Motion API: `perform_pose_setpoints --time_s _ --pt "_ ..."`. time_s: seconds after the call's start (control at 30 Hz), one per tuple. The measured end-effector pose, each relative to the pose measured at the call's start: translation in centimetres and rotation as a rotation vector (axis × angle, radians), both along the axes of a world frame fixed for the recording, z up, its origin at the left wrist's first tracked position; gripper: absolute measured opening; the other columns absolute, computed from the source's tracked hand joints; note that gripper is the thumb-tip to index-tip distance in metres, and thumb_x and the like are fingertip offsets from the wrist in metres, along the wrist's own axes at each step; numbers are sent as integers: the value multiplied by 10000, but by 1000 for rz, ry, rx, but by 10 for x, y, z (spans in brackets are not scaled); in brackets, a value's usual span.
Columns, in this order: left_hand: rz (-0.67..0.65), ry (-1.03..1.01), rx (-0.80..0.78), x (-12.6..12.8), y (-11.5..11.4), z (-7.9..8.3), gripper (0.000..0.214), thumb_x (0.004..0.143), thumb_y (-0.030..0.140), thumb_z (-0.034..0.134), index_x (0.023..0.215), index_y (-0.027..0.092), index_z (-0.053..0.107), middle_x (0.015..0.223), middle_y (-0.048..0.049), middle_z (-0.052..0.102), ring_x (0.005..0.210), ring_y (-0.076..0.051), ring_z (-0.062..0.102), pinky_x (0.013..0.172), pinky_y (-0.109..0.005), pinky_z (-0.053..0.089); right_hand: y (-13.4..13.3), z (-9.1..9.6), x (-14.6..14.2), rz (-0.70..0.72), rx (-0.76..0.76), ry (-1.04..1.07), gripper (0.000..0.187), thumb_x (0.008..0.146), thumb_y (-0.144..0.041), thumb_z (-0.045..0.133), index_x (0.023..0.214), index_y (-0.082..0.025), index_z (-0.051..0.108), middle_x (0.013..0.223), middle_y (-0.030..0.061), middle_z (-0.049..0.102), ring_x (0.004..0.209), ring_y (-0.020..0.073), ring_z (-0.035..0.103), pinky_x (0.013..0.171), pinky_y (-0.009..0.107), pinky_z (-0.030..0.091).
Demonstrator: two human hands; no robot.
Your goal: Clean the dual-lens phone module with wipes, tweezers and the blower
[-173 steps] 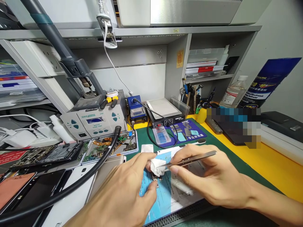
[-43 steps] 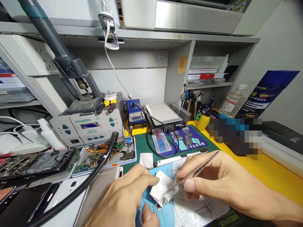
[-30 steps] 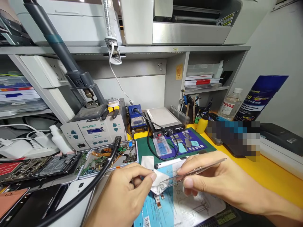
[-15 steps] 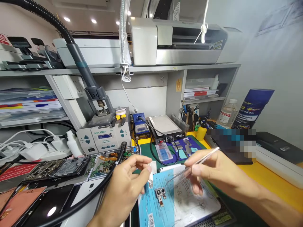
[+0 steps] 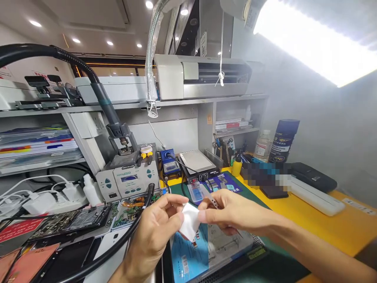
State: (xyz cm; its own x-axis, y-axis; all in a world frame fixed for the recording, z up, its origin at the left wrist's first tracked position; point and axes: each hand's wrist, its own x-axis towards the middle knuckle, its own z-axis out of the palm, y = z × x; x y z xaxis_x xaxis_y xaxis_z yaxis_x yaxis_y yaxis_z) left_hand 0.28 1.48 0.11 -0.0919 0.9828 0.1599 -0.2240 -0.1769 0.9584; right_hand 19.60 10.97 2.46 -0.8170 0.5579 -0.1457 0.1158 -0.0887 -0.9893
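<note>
Both my hands are raised above the bench, pinching a small white wipe between them. My left hand grips its left edge with thumb and forefinger. My right hand pinches the wipe's right edge and also holds metal tweezers, of which only a short end shows above the fingers. Below the hands lies a blue and white sheet on the green mat.
A black flexible hose runs from lower left. A rework station, a parts tray, opened phones, a heating plate, a bottle, a blue can and a shelf unit surround the yellow bench.
The camera has tilted up. My hands rose off the sheet and came together; my right hand, earlier apart with the tweezers pointed at the sheet, now pinches the wipe too.
</note>
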Motion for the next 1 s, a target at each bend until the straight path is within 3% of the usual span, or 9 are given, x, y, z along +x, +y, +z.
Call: perform_pose_setpoints --time_s 0.1,0.2,0.33,0.47,0.6,0.77,0.9,1.0 --pt "-47 -10 -18 0 -2 3 271 819 317 729 1014 140 664 749 -6 631 603 -136 578 550 -257 525 -2 3 -5 17 55 -19 261 753 -341 815 729 -149 639 448 -117 362 394 41 260 376 181 227" --pt "-93 -54 -76 1 -4 9 288 872 277 641 1124 140 622 879 -46 633 675 -155 595 507 -257 536 2 8 -7 31 82 -23 239 782 -323 766 719 -172 592 436 -130 348 390 36 224 383 177 208" --pt "-189 -93 -220 3 -3 15 341 942 313 517 1197 103 598 922 -97 623 715 -161 592 385 -183 430 11 12 -9 117 113 -62 216 742 -259 741 658 -172 563 420 -127 365 370 38 256 375 183 214" --pt "-262 -14 -355 3 -1 16 268 866 297 650 1017 78 687 705 -15 550 510 -64 420 345 -119 291 18 10 -18 189 149 -105 140 707 -186 720 649 -159 596 429 -112 412 359 44 309 363 189 221" --pt "-195 127 -416 -6 8 15 230 750 296 767 855 109 683 623 28 519 469 -40 385 337 -98 233 24 8 -22 206 153 -121 133 700 -175 746 662 -148 621 435 -104 434 360 46 321 357 190 208" --pt "-78 309 -399 -23 23 19 178 786 290 736 789 127 666 501 43 537 395 -44 390 307 -108 254 42 11 -11 73 74 -42 345 835 -438 720 689 -133 650 448 -111 344 383 48 272 378 187 226" --pt "-57 342 -397 -23 28 19 183 836 313 684 834 133 649 465 55 533 349 -25 327 304 -108 235 56 5 0 -96 5 96 528 894 -579 592 607 -137 615 606 -4 534 548 101 499 528 223 443" --pt "-107 306 -403 -17 29 13 188 836 334 665 843 152 616 509 56 528 387 -39 344 314 -114 254 58 -7 4 -134 -40 123 554 923 -599 554 700 -109 687 613 -7 531 509 83 467 462 193 407"
